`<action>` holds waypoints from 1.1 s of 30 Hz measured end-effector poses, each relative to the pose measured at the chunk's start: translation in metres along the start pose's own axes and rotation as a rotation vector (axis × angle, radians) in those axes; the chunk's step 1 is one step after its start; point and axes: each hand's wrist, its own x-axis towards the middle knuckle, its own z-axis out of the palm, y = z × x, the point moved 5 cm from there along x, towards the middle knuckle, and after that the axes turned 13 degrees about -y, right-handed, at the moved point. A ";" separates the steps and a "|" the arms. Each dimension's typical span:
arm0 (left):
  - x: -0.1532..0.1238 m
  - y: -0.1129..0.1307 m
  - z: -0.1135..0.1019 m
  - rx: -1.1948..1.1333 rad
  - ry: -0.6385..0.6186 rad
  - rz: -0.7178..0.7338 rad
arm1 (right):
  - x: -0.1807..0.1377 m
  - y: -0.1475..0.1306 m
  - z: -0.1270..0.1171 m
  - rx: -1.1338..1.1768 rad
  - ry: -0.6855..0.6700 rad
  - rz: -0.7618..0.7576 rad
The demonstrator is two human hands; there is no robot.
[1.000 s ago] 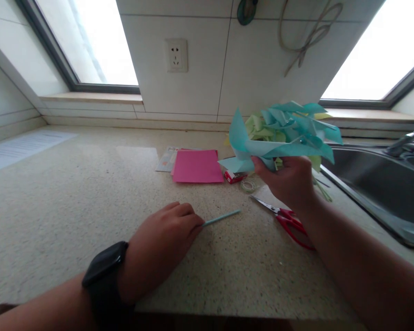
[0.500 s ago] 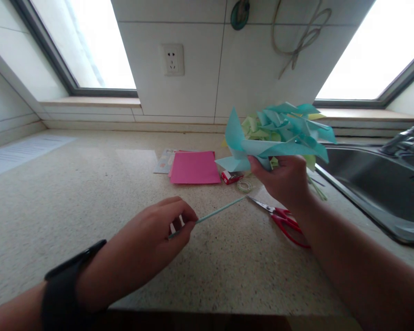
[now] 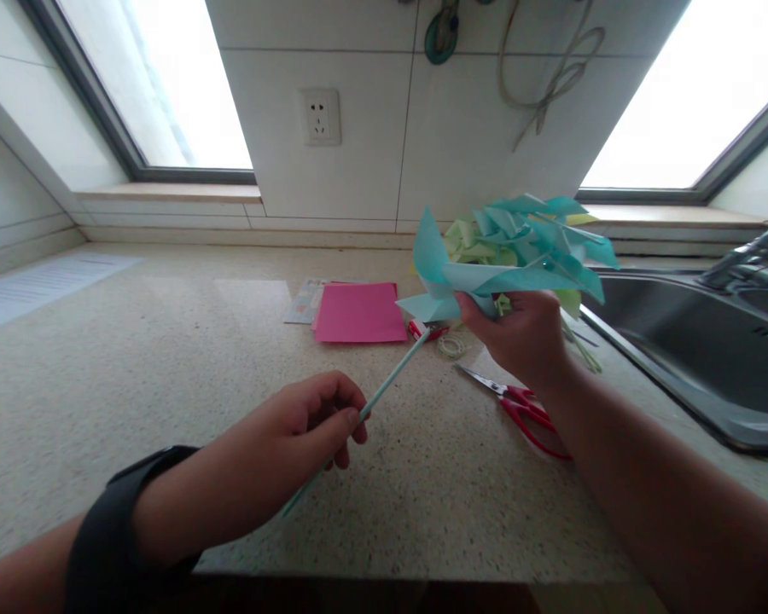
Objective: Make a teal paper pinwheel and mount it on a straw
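Observation:
My left hand (image 3: 294, 431), with a black watch on its wrist, pinches a thin pale blue paper stick (image 3: 384, 384) between thumb and fingers. The stick slants up and to the right, and its far tip is close to the folded paper in my other hand. My right hand (image 3: 518, 337) is raised above the counter and closed on a bunch of folded teal paper pinwheels (image 3: 518, 251). Pale green folded papers (image 3: 467, 239) show behind the teal ones.
On the speckled counter (image 3: 134, 367) lie red-handled scissors (image 3: 525, 405), a pink paper sheet (image 3: 358, 311), a small red box (image 3: 419, 330) and a rubber band (image 3: 451, 345). A steel sink (image 3: 691, 350) and tap sit at right. A wall socket (image 3: 320, 115) is behind.
My left hand has lifted the blue stick off the counter and swung its far tip up towards the pinwheels. My right hand has shifted slightly left with the paper bunch.

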 end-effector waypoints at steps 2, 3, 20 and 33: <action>0.001 0.000 0.001 -0.077 -0.028 0.021 | 0.000 0.001 0.001 -0.002 0.003 0.001; 0.002 0.000 0.001 -0.107 -0.039 0.026 | -0.001 0.002 0.001 -0.002 0.007 0.002; 0.007 -0.011 -0.006 -0.473 -0.005 0.064 | -0.001 0.004 0.004 -0.002 0.021 0.001; 0.012 -0.018 -0.013 -0.779 0.195 -0.015 | 0.000 0.003 0.005 -0.004 -0.003 -0.011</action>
